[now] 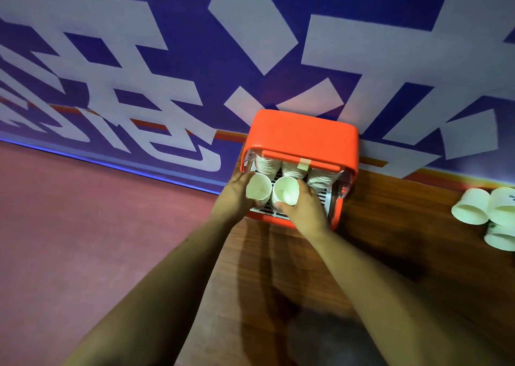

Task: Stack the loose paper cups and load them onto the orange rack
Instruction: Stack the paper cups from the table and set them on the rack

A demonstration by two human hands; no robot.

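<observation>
The orange rack (302, 134) stands on the wooden table against the wall, its front open towards me. Inside it lie three stacks of white paper cups (292, 169) on a slotted white tray. My left hand (235, 195) grips a white cup stack (258, 187) at the rack's left front, its mouth facing me. My right hand (305, 211) grips a second cup stack (285, 191) right beside it. Both stacks sit in the rack's opening, over the tray.
Three loose white paper cups (490, 212) lie on their sides at the table's right edge of view. The wooden table (390, 254) stretches between them and the rack. A blue and white banner wall (167, 59) rises behind; reddish floor (83, 226) lies to the left.
</observation>
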